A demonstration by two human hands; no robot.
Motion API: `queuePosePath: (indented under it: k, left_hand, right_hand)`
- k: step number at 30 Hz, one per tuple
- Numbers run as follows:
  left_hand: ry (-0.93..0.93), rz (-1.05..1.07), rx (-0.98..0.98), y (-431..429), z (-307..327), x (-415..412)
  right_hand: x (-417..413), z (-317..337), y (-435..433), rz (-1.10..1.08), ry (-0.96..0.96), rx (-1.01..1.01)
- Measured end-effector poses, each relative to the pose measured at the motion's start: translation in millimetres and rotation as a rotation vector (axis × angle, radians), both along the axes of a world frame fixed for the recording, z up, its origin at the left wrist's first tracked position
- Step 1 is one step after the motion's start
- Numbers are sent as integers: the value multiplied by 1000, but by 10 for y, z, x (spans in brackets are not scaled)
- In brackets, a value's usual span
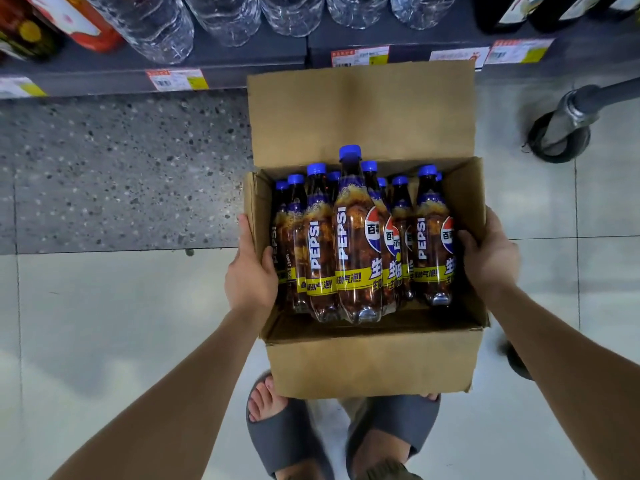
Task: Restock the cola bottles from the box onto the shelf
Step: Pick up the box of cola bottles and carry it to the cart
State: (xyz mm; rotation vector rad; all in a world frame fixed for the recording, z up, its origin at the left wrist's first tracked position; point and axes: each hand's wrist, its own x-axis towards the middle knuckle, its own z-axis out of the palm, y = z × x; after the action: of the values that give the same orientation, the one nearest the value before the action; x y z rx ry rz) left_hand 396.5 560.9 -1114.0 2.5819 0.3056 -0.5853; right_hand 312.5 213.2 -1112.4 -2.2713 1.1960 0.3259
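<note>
An open cardboard box (374,358) hangs in front of me above the floor, its far flap standing up. Several cola bottles (353,244) with blue caps and yellow label bands fill it, leaning toward me. My left hand (251,271) grips the box's left wall, thumb hooked inside over the rim. My right hand (488,258) grips the right wall the same way, thumb inside beside the rightmost bottle. The shelf (104,69) runs across the top of the view, just beyond the box.
Large clear water bottles (156,26) stand on the low shelf, with price tags (176,79) along its edge. A cart wheel (561,133) sits on the floor at the right. My feet in grey slippers (287,441) are under the box.
</note>
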Motion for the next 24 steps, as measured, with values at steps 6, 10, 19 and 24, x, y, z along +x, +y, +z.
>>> queuePosePath:
  k: [6, 10, 19, 24]
  left_hand:
    - [-14, -27, 11, 24, -17, 6]
    - [-17, -45, 25, 40, -19, 8]
    - [7, -13, 71, 24, -9, 66]
    - [-4, -19, 62, 0, -33, 72]
  right_hand:
    - [-16, -7, -13, 69, -18, -39]
    - [-20, 19, -6, 95, -33, -38]
    - [-24, 3, -25, 63, -19, -16]
    - [-24, 15, -29, 67, -52, -6]
